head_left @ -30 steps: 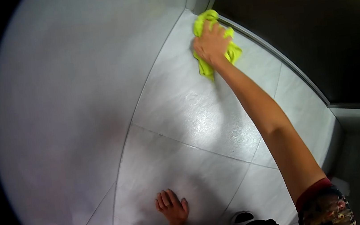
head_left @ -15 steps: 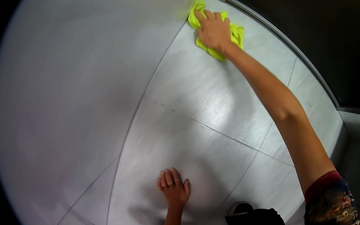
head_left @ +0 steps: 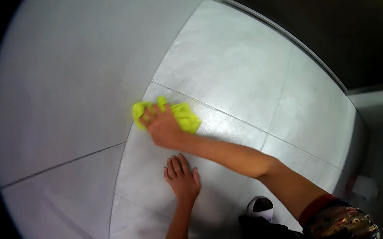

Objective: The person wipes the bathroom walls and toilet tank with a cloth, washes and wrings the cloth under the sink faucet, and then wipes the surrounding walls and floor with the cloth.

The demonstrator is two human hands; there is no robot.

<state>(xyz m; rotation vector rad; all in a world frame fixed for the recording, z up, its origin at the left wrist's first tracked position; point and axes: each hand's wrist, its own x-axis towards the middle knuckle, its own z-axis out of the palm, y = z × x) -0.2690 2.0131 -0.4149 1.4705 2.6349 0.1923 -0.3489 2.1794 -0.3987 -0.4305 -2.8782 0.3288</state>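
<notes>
A crumpled yellow-green cloth (head_left: 185,117) lies on the tiled floor (head_left: 237,61), with one edge at the foot of the wall. My right hand (head_left: 163,127) presses down on it, fingers bent into the fabric. Closer to me, my left hand (head_left: 182,177) rests flat on the floor, its fingers stretched out and the thumb apart. Nothing is under or in the left hand that I can see. The two hands are a short way apart.
A light grey wall (head_left: 69,101) rises along the left. A dark panel in a metal frame (head_left: 297,47) borders the far right. My foot in a white slipper (head_left: 260,209) stands near the bottom, and a blurred pale object (head_left: 365,187) is at the lower right.
My right hand has drawn the cloth along the wall's foot from the far corner towards me. My left hand remains flat on the floor. The view has shifted slightly, showing more of the slipper.
</notes>
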